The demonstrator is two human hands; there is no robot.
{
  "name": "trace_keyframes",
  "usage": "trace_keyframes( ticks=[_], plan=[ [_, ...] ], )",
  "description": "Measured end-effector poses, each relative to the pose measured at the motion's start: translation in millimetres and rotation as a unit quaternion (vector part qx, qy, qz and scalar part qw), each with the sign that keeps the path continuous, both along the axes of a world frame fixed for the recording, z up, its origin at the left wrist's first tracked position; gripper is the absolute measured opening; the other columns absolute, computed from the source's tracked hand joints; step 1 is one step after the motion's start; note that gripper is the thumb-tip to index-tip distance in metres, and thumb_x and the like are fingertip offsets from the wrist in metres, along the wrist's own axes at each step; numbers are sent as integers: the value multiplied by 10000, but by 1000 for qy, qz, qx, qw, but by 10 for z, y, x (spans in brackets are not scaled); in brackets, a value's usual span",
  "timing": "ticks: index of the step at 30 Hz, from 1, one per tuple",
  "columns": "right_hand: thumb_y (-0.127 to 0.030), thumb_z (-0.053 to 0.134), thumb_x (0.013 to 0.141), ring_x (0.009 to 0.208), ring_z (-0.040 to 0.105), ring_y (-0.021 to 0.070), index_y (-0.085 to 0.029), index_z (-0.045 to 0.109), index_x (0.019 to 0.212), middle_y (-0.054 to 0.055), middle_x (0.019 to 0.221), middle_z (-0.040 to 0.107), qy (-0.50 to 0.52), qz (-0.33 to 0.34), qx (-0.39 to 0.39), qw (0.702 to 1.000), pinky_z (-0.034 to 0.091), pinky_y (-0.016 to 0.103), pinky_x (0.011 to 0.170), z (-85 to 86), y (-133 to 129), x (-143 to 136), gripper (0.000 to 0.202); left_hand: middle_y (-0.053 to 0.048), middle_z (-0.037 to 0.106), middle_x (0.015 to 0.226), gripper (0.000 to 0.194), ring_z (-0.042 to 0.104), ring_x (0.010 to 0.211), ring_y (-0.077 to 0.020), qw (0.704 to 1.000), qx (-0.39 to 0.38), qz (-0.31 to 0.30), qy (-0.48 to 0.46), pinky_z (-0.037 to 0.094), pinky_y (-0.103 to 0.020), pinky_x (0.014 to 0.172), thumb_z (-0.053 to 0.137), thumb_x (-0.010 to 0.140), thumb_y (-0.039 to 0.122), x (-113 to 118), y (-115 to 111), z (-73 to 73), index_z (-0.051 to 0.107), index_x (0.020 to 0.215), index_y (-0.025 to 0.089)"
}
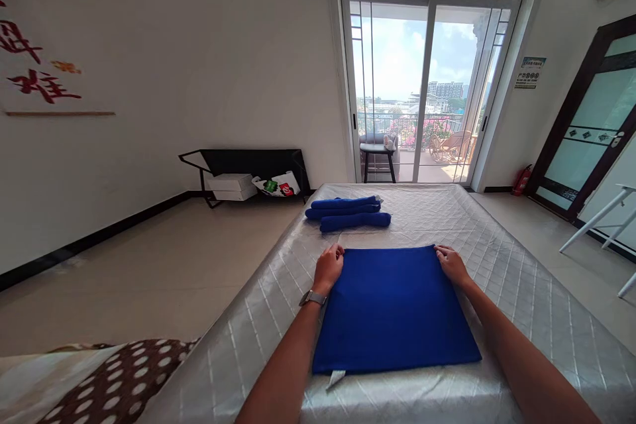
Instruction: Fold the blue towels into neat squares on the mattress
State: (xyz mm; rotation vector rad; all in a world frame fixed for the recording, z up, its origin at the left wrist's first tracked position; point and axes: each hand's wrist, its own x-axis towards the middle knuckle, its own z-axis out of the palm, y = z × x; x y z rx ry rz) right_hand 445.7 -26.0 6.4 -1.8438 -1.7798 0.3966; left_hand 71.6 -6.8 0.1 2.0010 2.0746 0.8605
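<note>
A blue cloth [397,308], like a towel, lies flat in a near-square on the quilted silvery mattress [507,278]. At its far left corner my left hand [329,267] pinches the edge; a watch sits on that wrist. My right hand [451,264] grips the far right corner between thumb and fingers. A white tag [336,379] sticks out from the cloth's near edge. Beyond my hands, several rolled blue cloths [355,220] lie side by side on the mattress.
Left of the mattress, a brown polka-dot blanket [124,377] shows low down. By the wall stands a black frame [251,160] with white boxes [231,185] and a bag [278,184]. A white stool [603,218] is at right; a sliding glass door [387,79] is ahead.
</note>
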Motion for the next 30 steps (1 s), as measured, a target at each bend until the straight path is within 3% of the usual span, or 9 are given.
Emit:
trace_keyframes(
  ticks=[6,10,13,16,20,25,30],
  plan=[
    [-309,340,999,1323,556,251,-272,638,1394,33,1499,575,-66,-21,-34,997,448,399,1079,27,51,-73,497,-63,741,972,256,690,1004,-204,1000,21,12,-6,510,-313,931,467,944,128,11,47,-9,709,916,209],
    [-329,328,1009,1346,526,277,-300,606,1425,29,1522,550,-110,-30,-61,992,449,437,1063,68,43,-137,501,-85,745,1051,290,688,1046,-220,1000,29,7,-2,508,-334,981,443,962,151,18,48,-18,728,997,193],
    [-328,359,1000,1352,515,292,-259,582,1449,62,1530,540,-151,-43,-69,985,438,442,1072,114,16,-223,506,-89,735,1161,335,660,1142,-226,999,38,-9,8,480,-348,1049,426,957,141,72,20,8,732,1081,197],
    [-314,385,995,1407,466,283,-178,515,1502,109,1562,498,-186,-41,-45,981,366,421,1146,143,-6,-360,541,-92,700,1300,369,600,1259,-242,996,54,-52,47,424,-386,1130,416,970,176,202,-28,28,716,1182,205],
    [-352,353,1022,1519,308,237,-142,431,1552,100,1629,397,-198,17,-35,979,215,386,1237,111,-6,-519,576,-87,599,1474,420,478,1410,-270,987,32,-114,107,332,-447,1206,451,996,341,377,-85,-47,628,1359,225],
    [-420,281,1046,1553,223,207,-124,331,1596,83,1672,288,-188,46,-85,977,186,378,1251,44,3,-530,627,-112,461,1596,579,374,1494,-302,985,-47,-102,129,272,-489,1228,396,1008,508,347,-77,-205,498,1500,221],
    [-431,264,1057,1565,168,194,-92,253,1615,108,1682,249,-195,34,-111,974,116,369,1263,79,-28,-534,653,-155,359,1646,683,298,1531,-325,984,-79,-73,145,237,-480,1237,352,1000,589,303,-72,-233,436,1544,185]
  ],
)
